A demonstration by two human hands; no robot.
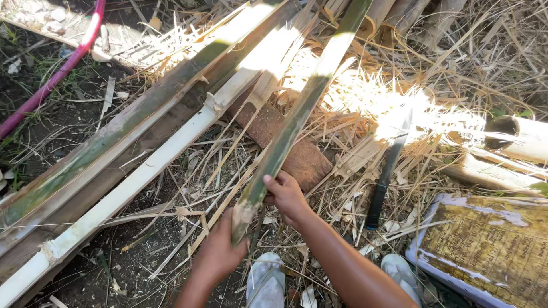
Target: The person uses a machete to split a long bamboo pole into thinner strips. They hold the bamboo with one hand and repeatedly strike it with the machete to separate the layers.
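Basically both hands clamp the near end of a long green split bamboo strip [297,117], left hand [220,254] lowest, right hand [287,197] just above, strip running away up-right from the fingers.

Bamboo strip [297,114] runs diagonally from bottom centre up to top right-of-centre, its near end between both hands: left hand [220,251] at the butt end, right hand [287,197] just right of it, touching the strip. Strip crosses over a flat board [285,142]. Split bamboo lengths [131,148] lie left, parallel-ish. Hose [54,77] far left. Knife [388,171] on straw to the right. Bamboo tube [516,137] far right; printed sack [485,245] at bottom right. Sandalled feet [267,282] below the hands.
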